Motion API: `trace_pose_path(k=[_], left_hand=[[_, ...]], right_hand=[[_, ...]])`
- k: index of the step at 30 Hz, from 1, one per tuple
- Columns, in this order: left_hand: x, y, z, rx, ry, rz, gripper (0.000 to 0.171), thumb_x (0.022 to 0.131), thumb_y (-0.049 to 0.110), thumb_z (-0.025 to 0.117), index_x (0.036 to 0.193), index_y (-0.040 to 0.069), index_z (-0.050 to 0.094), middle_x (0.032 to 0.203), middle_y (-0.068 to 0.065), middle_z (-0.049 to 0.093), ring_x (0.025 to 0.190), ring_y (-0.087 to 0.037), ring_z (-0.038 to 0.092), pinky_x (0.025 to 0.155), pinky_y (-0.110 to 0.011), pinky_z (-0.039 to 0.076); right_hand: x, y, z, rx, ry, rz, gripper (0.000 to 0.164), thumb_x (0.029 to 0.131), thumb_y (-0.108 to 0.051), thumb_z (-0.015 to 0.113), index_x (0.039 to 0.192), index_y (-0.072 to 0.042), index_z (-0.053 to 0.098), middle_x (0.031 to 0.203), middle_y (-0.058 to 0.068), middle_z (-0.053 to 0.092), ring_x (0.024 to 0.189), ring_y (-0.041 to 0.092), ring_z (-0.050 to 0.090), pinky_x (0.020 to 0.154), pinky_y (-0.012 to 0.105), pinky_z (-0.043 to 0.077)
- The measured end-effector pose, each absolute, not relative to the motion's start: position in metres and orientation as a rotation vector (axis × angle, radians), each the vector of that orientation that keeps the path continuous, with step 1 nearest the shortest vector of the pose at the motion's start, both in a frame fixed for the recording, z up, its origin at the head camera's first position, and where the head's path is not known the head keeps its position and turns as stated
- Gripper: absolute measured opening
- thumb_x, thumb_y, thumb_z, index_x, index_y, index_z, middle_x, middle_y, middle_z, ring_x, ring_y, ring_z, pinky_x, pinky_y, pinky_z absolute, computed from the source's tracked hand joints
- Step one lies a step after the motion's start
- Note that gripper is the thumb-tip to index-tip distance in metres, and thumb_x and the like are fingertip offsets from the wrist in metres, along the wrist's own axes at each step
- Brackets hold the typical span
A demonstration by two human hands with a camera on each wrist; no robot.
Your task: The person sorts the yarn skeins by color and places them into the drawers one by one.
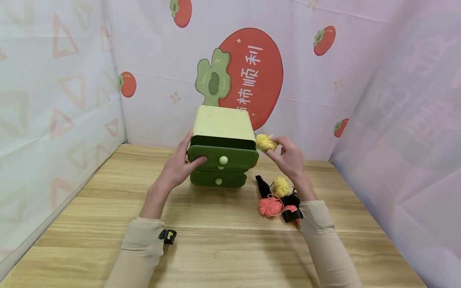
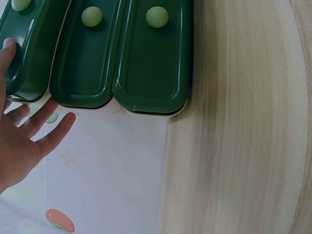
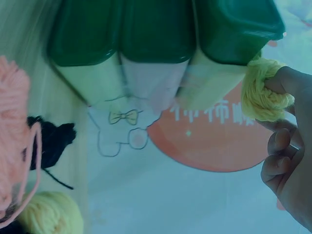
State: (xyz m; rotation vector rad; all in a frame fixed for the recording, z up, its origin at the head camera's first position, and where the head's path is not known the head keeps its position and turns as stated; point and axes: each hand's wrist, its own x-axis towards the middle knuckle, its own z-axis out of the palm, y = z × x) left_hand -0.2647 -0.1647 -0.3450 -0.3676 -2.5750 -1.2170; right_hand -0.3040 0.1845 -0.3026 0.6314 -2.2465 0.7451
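A small cabinet with a pale yellow-green top [image 1: 225, 122] and green drawers stands on the table. Its top drawer [image 1: 239, 157] is pulled partway out, leaving a dark gap above. My left hand [image 1: 174, 170] is at the drawer's left end. The thumb rests on the green front, while the other fingers [image 2: 57, 134] spread out straight along the side. Beside the cabinet's right side, my right hand [image 1: 291, 158] pinches a yellow yarn ball [image 1: 265, 143] between thumb and fingers. In the right wrist view that yarn ball [image 3: 265, 90] is level with the top drawer's end.
Right of the cabinet lie another yellow yarn ball [image 1: 281, 187], a pink yarn ball [image 1: 270, 207] with a loose strand, and black yarn [image 1: 263, 187]. More pink and black yarn sits partly behind the right wrist strap. A printed cloth wall [image 1: 155, 108] stands behind.
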Motion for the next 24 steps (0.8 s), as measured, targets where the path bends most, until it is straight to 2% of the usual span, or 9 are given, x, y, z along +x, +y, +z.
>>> trace_pose_path(k=[6,14,21,24], left_hand=[[-0.264,-0.165,-0.344,-0.364,-2.582,-1.211,0.096,0.087,0.069,0.059,0.159,0.041,0.002,0.167,0.005,0.015,0.111,-0.03,0.06,0.09,-0.049,0.05],[-0.263,-0.167,-0.347,-0.356,-2.576,-1.215,0.096,0.087,0.069,0.06,0.158,0.043,0.001,0.167,0.008,0.013,0.105,-0.029,0.061,0.09,-0.048,0.05],[-0.263,-0.165,-0.346,-0.366,-2.571,-1.203,0.096,0.088,0.068,0.059,0.159,0.04,0.002,0.167,0.005,0.013,0.118,-0.032,0.059,0.094,-0.049,0.05],[-0.263,-0.163,-0.345,-0.366,-2.574,-1.197,0.096,0.088,0.068,0.059,0.159,0.039,0.003,0.167,0.005,0.013,0.118,-0.033,0.06,0.095,-0.051,0.05]], right_hand=[[-0.294,0.174,-0.288,0.663,-2.196,0.741,0.025,0.085,-0.017,0.073,0.11,-0.011,0.075,0.095,0.006,0.068,0.055,0.006,0.036,0.049,0.026,0.031],[-0.287,0.142,-0.273,0.822,-2.157,0.602,0.025,0.091,-0.022,0.072,0.113,-0.012,0.074,0.097,0.005,0.068,0.056,0.013,0.044,0.051,0.027,0.035],[-0.279,0.114,-0.27,0.899,-2.193,0.515,0.029,0.093,-0.025,0.071,0.119,-0.015,0.073,0.095,0.004,0.067,0.061,0.014,0.052,0.052,0.03,0.04],[-0.277,0.106,-0.27,0.892,-2.212,0.496,0.03,0.094,-0.028,0.07,0.121,-0.017,0.072,0.096,0.002,0.068,0.065,0.014,0.056,0.052,0.031,0.042]])
